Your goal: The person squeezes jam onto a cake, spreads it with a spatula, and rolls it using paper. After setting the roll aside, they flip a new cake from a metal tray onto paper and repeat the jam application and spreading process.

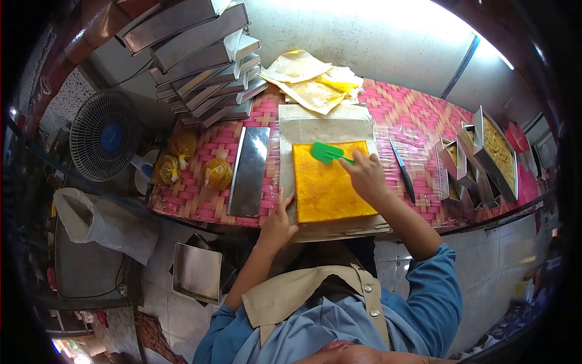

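A square yellow sheet cake [333, 191] lies flat on a stack of pale paper sheets [291, 127]. My right hand [367, 177] grips a green spatula [326, 152] by its handle, with the blade over the cake's far part. At the cake's near left edge, my left hand [278, 223] rests on the paper, fingers stretched out and holding nothing. A long metal plate [250, 171] lies to the left of the paper. On the right is a knife [402, 170] with a black handle.
Metal pans [206, 57] are stacked high at the back left, near a fan [109, 136]. Tied bags of brown filling [218, 174] sit at left. Used yellow-stained papers [309, 79] lie behind. Several cake-filled tins [498, 151] stand tilted at right.
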The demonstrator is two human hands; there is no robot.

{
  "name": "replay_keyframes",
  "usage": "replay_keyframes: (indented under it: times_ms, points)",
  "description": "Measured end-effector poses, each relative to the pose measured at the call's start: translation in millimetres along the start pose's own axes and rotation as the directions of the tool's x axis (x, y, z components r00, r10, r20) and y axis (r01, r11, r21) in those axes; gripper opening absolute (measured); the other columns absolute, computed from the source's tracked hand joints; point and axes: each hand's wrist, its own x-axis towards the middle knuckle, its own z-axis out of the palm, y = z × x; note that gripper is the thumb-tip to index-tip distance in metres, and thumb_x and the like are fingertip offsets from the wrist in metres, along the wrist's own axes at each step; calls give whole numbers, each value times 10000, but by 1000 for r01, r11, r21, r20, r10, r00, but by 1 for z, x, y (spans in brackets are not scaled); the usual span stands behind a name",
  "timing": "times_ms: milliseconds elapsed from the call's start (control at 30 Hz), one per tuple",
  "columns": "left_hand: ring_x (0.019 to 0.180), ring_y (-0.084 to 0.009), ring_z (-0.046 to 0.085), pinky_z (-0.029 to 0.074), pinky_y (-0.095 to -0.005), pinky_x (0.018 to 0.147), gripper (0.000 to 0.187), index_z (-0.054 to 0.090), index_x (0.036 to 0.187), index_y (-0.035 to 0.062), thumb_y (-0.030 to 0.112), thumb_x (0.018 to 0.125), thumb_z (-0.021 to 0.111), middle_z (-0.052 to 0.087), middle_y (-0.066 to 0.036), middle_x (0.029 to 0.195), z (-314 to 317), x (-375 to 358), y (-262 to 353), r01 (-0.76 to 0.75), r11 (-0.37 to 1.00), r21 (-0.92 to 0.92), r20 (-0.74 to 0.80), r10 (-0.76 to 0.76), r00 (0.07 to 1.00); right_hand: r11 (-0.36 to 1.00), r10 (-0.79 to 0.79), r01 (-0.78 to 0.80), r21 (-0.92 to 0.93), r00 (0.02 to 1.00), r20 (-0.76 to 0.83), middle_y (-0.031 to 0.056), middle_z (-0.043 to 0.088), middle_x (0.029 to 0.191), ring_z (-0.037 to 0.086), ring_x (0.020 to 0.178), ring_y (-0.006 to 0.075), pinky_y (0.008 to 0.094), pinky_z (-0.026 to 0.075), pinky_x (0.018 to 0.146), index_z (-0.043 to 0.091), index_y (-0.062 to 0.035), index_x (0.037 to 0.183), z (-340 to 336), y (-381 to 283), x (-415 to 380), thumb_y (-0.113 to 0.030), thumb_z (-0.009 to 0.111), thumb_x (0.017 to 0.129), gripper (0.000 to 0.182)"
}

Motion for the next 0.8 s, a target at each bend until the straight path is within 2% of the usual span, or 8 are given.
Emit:
replay_keyframes:
  times_ms: [133, 267, 333, 367, 467, 600, 733, 800]
  points:
    - [1159, -385, 483, 411, -406, 962, 1055, 13, 1416, 11, 118, 676, 757, 481, -146, 1323, 2, -1, -3, -19, 999, -26, -32, 19, 999, 976, 145, -140, -167, 989, 21, 41, 538, 825, 559, 798, 178, 347, 370, 767, 655, -157, 1009, 0, 38, -16, -102, 533, 787, 260]
    - [1163, -386, 481, 410, -405, 963, 1061, 13, 1418, 15, 115, 671, 760, 479, -146, 1326, 4, -1, -6, -33, 999, -19, -30, 32, 999, 956, 247, -247, -157, 969, -20, 46, 532, 806, 557, 763, 202, 351, 390, 722, 649, -156, 1083, -33, 41, -28, -91, 563, 785, 317]
    - [1167, -383, 479, 411, -403, 960, 1065, 11, 1419, 17, 123, 671, 762, 477, -146, 1329, 4, -1, -7, -38, 999, 0, -34, 38, 999, 933, 360, -360, 2, 933, 19, 40, 550, 792, 577, 702, 226, 375, 426, 669, 630, -149, 1054, -40, 31, -34, -99, 502, 813, 277]
    - [1167, -383, 479, 411, -403, 960, 1065, 11, 1419, 17, 123, 671, 762, 477, -146, 1329, 4, -1, -6, -38, 999, -2, -32, 38, 999, 871, 474, -485, 80, 872, 125, 97, 579, 840, 599, 699, 312, 436, 471, 632, 604, -120, 1078, -36, 25, -36, -101, 469, 852, 264]
    - [1182, -370, 477, 398, -430, 977, 1034, 38, 1419, 39, 187, 694, 761, 480, -95, 1338, 1, -1, -3, 6, 999, -45, -11, -6, 1000, 779, 528, -578, 242, 813, 244, 144, 596, 924, 608, 742, 374, 473, 492, 665, 585, -93, 1089, -13, 7, -44, -131, 445, 891, 245]
    - [1153, -377, 496, 428, -403, 940, 1065, 28, 1417, 15, 170, 677, 777, 480, -141, 1324, 1, -1, -3, -42, 999, 21, -33, 42, 999, 665, 452, -488, 566, 866, 216, 172, 616, 946, 597, 875, 351, 436, 472, 749, 603, -69, 1056, -1, -27, -32, -164, 471, 899, 227]
    - [1152, -382, 497, 431, -402, 938, 1062, 26, 1417, 11, 175, 682, 776, 482, -147, 1319, -1, -1, -1, -59, 998, -3, -41, 58, 997, 591, 361, -498, 634, 867, 344, 178, 621, 939, 587, 908, 340, 412, 459, 773, 617, -58, 1055, -6, -47, -26, -153, 494, 889, 228]
    - [1152, -382, 497, 431, -403, 938, 1054, 28, 1416, 8, 158, 681, 769, 479, -151, 1320, 0, -1, -1, -36, 999, -15, -35, 36, 999, 571, 198, -414, 709, 907, 371, 180, 619, 926, 587, 888, 346, 401, 461, 766, 620, -52, 1073, -9, -45, -27, -155, 510, 884, 242]
